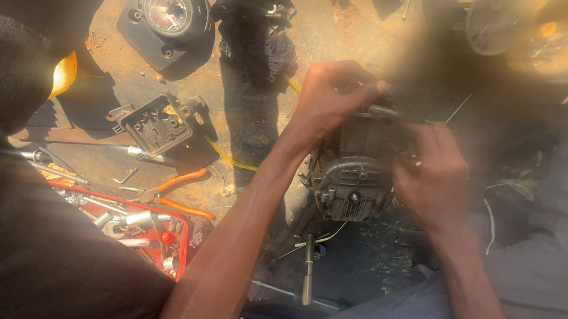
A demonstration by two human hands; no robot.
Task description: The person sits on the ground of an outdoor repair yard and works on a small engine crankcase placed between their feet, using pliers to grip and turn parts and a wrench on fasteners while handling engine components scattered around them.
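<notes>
A: Bare dirt ground [260, 121], sunlit, parts scattered. Step?

B: Both hands on a small grey engine block [354, 175] standing on the ground between the knees. Left hand [328, 101] clamped over its top; right hand [435, 177] gripping its right side, fingers curled in. Looks like mid-disassembly, my guess.

A: Next move needs?

B: Steady hold, probably a tool: orange-handled pliers [178, 192] and red tool tray [135, 223] lie at lower left.

A: Hidden?

B: Fingertips and whatever they pinch. Glare blurs the top right; dark cloth blocks the left.
</notes>
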